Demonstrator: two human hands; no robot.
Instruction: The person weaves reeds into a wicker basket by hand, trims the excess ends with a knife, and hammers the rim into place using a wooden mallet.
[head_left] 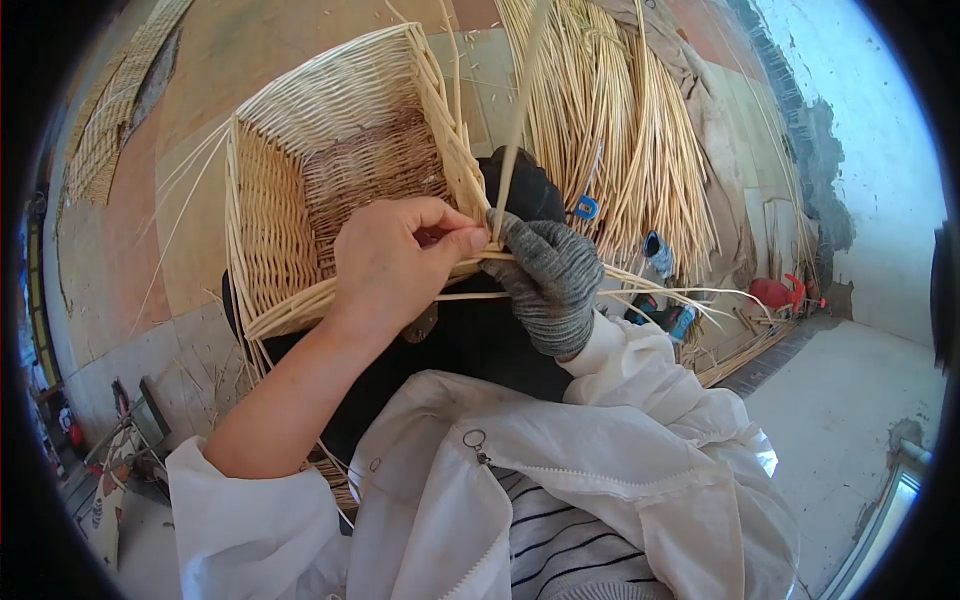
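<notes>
1. I see the basket [365,165] ahead, left of centre, mouth facing my camera.
2. Left hand [400,240] pinches its rim [458,160] (strand hidden); gloved right hand [545,275] clasps it.
3. From their fingers, one rod [522,100] points lengthwise forward.

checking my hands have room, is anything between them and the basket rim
Nothing visible does: your bare left hand and gloved right hand both touch the basket rim at its near right corner. One long cane rises by the right hand.

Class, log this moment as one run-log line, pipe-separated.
wicker basket: open top facing camera | left hand: bare, pinching at near-right rim corner | right hand: grey-gloved, same corner | rod bundle: floor, right of basket
</notes>
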